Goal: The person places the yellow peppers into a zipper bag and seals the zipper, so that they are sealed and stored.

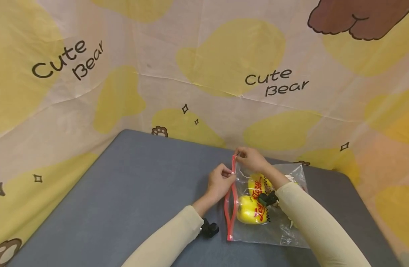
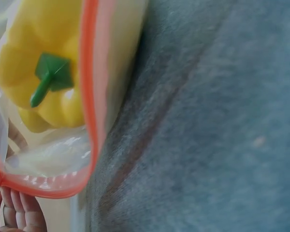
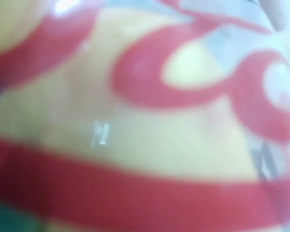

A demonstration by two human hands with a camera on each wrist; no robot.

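Note:
A clear zip bag [image 1: 257, 236] with a red zip edge [image 1: 228, 218] lies on the table, printed with red lettering. Inside are a yellow bell pepper [image 1: 247, 210] and a second yellow item [image 1: 255, 182] behind it. My left hand [image 1: 220, 182] pinches the zip partway along, and my right hand [image 1: 252, 159] pinches its far end. Between my left hand and the near end, the zip gapes. The left wrist view looks through that mouth at the pepper's green stem [image 2: 50, 77], fingers [image 2: 31, 212] at the zip's corner. Blurred red print over yellow fills the right wrist view.
The grey table [image 1: 141, 189] reaches back to a patterned cloth [image 1: 221, 74] hung behind and at the sides. A black wrist camera [image 1: 209, 228] sits by my left sleeve, and another [image 1: 268, 199] is over the bag by my right cuff.

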